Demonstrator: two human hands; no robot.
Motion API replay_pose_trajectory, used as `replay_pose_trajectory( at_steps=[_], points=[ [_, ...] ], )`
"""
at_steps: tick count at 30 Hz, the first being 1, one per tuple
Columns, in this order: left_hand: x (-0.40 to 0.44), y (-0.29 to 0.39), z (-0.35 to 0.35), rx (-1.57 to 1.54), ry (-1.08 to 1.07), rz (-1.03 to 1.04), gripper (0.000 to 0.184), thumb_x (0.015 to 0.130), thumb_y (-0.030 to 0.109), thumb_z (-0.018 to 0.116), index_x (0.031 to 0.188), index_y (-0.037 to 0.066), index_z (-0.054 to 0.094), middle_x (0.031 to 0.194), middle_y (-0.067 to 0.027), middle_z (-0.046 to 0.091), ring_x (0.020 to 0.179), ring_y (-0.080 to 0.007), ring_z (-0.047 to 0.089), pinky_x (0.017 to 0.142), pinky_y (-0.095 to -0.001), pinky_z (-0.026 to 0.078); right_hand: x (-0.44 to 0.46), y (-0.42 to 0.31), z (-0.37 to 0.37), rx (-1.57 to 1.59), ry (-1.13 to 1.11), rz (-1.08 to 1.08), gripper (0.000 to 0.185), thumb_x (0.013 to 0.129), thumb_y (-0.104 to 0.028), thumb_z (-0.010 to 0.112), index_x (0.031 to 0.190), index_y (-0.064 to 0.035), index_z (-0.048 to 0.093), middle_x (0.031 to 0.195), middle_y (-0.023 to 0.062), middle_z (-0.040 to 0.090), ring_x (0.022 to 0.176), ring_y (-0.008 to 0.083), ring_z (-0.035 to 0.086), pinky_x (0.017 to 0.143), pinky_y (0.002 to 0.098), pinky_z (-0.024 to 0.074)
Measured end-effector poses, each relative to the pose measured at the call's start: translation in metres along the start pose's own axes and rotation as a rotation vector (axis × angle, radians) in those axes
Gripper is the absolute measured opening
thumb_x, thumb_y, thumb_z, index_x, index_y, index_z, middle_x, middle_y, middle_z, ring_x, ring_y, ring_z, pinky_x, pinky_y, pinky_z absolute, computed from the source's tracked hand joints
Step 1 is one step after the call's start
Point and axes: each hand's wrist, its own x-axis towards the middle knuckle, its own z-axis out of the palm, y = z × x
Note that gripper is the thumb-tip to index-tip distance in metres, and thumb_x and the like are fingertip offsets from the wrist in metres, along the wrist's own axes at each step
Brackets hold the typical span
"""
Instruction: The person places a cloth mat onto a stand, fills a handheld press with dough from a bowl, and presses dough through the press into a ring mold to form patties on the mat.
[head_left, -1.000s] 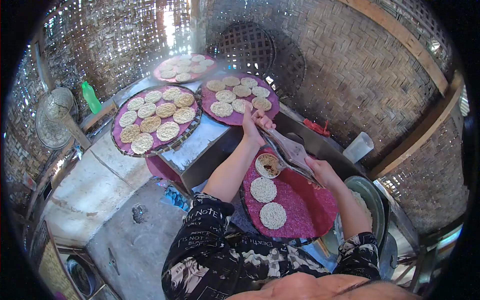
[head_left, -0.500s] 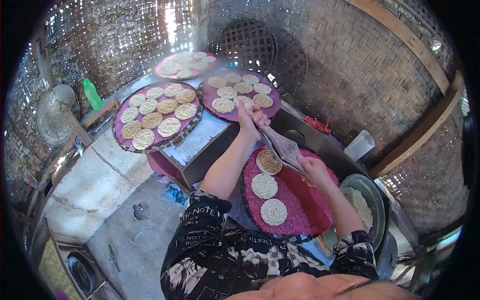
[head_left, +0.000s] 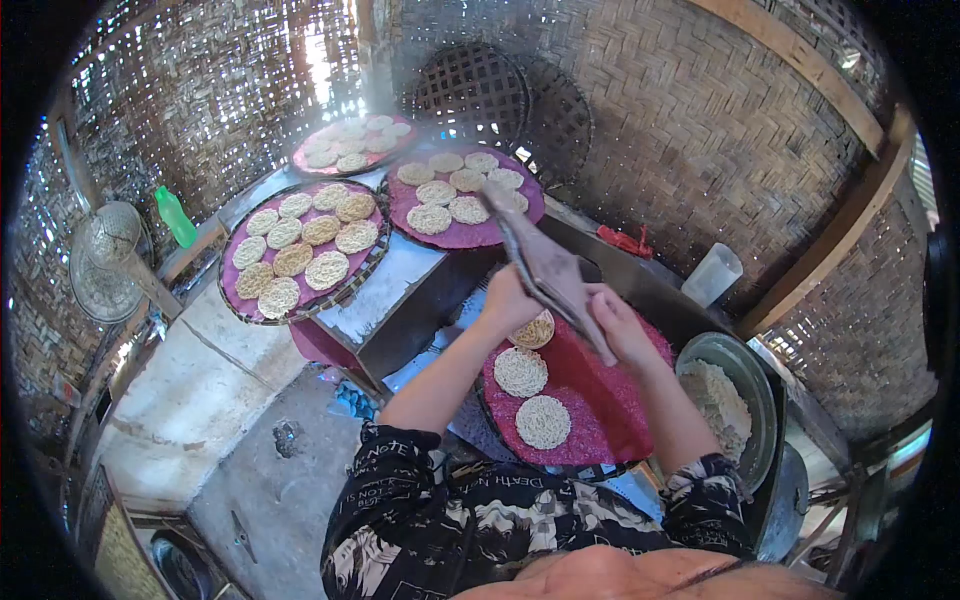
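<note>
So the left hand [head_left: 508, 302] and right hand [head_left: 622, 325] both have fingers gripping the tool [head_left: 550, 268]. Pale discs [head_left: 543, 422] sit below the fingers.

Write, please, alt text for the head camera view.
The left hand and right hand hold a flat greyish object above a magenta-covered tray with pale textured discs. Beyond are three more trays of discs; a basin stands at right.
</note>
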Motion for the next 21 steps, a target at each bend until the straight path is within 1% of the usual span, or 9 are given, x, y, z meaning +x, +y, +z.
replay_pose_trajectory(
  at_steps=[1, 3, 5, 6, 9, 13, 14, 17, 21],
  points=[
    [-0.008, 0.019, -0.007, 0.222, 0.151, -0.172, 0.034, 0.068, 0.016, 0.068, 0.099, 0.004, 0.060, 0.096, -0.0106, 0.064, 0.090, -0.0224, 0.061, 0.081, -0.0345, 0.047, 0.015, 0.013, 0.001, -0.047, -0.046, -0.094, 0.041, 0.094, -0.038, 0.039, 0.122, -0.0092, 0.047, 0.088, 0.0044, 0.058, 0.079, 0.0114, 0.058, 0.064, 0.0267, 0.0480],
    [-0.020, 0.002, -0.023, 0.270, 0.194, -0.007, 0.028, 0.069, 0.017, 0.068, 0.094, 0.006, 0.062, 0.093, -0.0122, 0.065, 0.088, -0.0236, 0.062, 0.077, -0.0341, 0.048, 0.027, 0.019, 0.000, -0.208, -0.016, 0.106, 0.041, 0.093, -0.039, 0.041, 0.117, -0.0091, 0.055, 0.093, 0.0080, 0.062, 0.092, 0.0184, 0.059, 0.076, 0.0324, 0.0467],
    [-0.039, -0.006, -0.034, 0.065, 0.279, 0.037, 0.028, 0.070, 0.016, 0.068, 0.095, 0.004, 0.061, 0.092, -0.0102, 0.065, 0.085, -0.0211, 0.062, 0.078, -0.0340, 0.048, 0.046, 0.054, -0.009, -0.830, 0.079, -0.091, 0.038, 0.087, -0.040, 0.048, 0.107, -0.0105, 0.063, 0.097, 0.0125, 0.063, 0.092, 0.0270, 0.060, 0.078, 0.0379, 0.0460],
    [-0.049, -0.007, -0.039, -0.027, 0.309, 0.023, 0.028, 0.071, 0.014, 0.068, 0.095, 0.004, 0.061, 0.092, -0.0095, 0.065, 0.084, -0.0202, 0.061, 0.078, -0.0342, 0.048, 0.048, 0.056, -0.007, -0.886, 0.116, 0.044, 0.034, 0.080, -0.039, 0.055, 0.094, -0.0108, 0.067, 0.096, 0.0158, 0.062, 0.090, 0.0308, 0.059, 0.077, 0.0417, 0.0452],
    [-0.075, -0.012, -0.054, -0.165, 0.341, -0.055, 0.026, 0.071, 0.010, 0.070, 0.095, 0.003, 0.061, 0.090, -0.0070, 0.064, 0.080, -0.0167, 0.061, 0.076, -0.0335, 0.049, 0.057, 0.074, -0.008, -1.055, 0.199, 0.094, 0.030, 0.077, -0.036, 0.058, 0.089, -0.0095, 0.067, 0.095, 0.0146, 0.063, 0.087, 0.0312, 0.060, 0.076, 0.0425, 0.0457],
    [-0.100, -0.030, -0.065, -0.152, 0.389, -0.100, 0.025, 0.070, 0.008, 0.072, 0.093, 0.004, 0.061, 0.087, -0.0047, 0.063, 0.076, -0.0135, 0.060, 0.071, -0.0309, 0.050, 0.063, 0.079, -0.008, -1.071, 0.137, 0.107, 0.028, 0.077, -0.033, 0.058, 0.084, -0.0077, 0.066, 0.092, 0.0140, 0.062, 0.087, 0.0319, 0.059, 0.075, 0.0431, 0.0459],
    [-0.102, -0.036, -0.067, -0.331, 0.416, -0.183, 0.026, 0.068, 0.008, 0.075, 0.089, 0.005, 0.062, 0.085, -0.0034, 0.063, 0.074, -0.0123, 0.060, 0.066, -0.0288, 0.050, 0.062, 0.077, -0.008, -1.103, 0.126, 0.071, 0.028, 0.077, -0.033, 0.058, 0.084, -0.0075, 0.066, 0.092, 0.0138, 0.062, 0.086, 0.0320, 0.059, 0.075, 0.0432, 0.0461],
    [-0.105, -0.009, -0.071, -0.122, 0.393, -0.180, 0.023, 0.066, 0.009, 0.077, 0.082, 0.007, 0.061, 0.079, -0.0011, 0.061, 0.071, -0.0125, 0.058, 0.065, -0.0289, 0.049, 0.064, 0.078, -0.007, -1.192, 0.109, 0.001, 0.026, 0.078, -0.031, 0.057, 0.083, -0.0071, 0.066, 0.093, 0.0131, 0.061, 0.086, 0.0320, 0.059, 0.074, 0.0435, 0.0465],
    [-0.103, -0.025, -0.072, -0.240, 0.400, -0.172, 0.022, 0.066, 0.012, 0.077, 0.074, 0.009, 0.058, 0.071, 0.0014, 0.055, 0.067, -0.0123, 0.055, 0.064, -0.0286, 0.049, 0.059, 0.068, -0.009, -1.203, 0.117, -0.025, 0.025, 0.078, -0.029, 0.056, 0.081, -0.0066, 0.065, 0.095, 0.0128, 0.060, 0.086, 0.0315, 0.059, 0.074, 0.0434, 0.0469]
  ],
)
